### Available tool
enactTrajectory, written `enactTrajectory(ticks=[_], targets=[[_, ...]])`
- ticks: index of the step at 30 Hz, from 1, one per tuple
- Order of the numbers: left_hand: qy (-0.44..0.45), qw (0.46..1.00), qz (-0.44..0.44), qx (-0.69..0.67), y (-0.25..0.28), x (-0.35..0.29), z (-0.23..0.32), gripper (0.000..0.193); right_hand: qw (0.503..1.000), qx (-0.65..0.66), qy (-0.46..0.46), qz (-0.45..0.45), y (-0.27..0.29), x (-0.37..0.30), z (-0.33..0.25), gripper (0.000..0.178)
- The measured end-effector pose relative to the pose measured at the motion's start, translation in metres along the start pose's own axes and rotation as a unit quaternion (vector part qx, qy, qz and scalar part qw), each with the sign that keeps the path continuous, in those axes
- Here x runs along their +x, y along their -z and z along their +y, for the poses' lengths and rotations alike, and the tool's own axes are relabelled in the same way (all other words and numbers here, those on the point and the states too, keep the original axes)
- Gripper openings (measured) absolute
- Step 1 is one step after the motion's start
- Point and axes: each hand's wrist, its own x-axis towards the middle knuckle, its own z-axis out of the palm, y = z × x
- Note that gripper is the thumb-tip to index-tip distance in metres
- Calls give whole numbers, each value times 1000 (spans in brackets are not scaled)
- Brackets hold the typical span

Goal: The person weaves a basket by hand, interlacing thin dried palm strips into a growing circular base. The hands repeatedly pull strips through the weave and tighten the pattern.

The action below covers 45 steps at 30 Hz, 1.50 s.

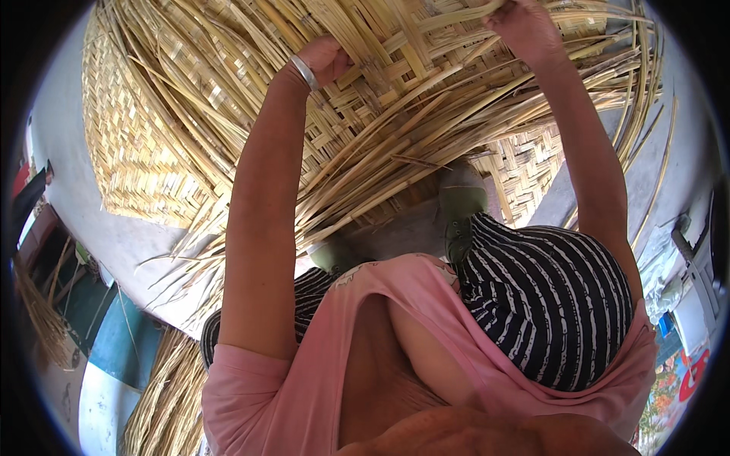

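Note:
A half-woven mat of pale yellow flat strips (334, 125) spreads before me, its loose ends fanning out along the near edge. My left hand (325, 61), with a light band at the wrist, is closed on top of the weave. Its fingertips are turned away, so whatever lies in them is hidden. Farther right, my right hand (526, 34) pinches the end of a flat strip (449, 21). That strip is raised a little and runs leftward toward the woven part.
A finished-looking woven piece (141, 163) lies at the left on the pale floor (148, 243). More weave (525, 175) shows beside my shoe (462, 199). A bundle of long dry stalks (163, 395) lies at the lower left. Clear plastic (665, 270) is at the right.

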Motion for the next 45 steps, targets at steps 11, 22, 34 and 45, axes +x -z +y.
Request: enactTrajectory(ticks=[11,22,34,45], targets=[[52,991,80,92,13,15,-5,29,977,-66,115,165,199,34,-132,14],[10,992,70,-106,11,19,-19,32,829,40,296,473,243,-58,-195,5],[8,989,119,-92,13,12,-22,19,692,94,349,625,292,-149,-243,10],[-12,987,120,-102,5,13,-19,26,707,-162,311,614,290,-137,-265,42]])
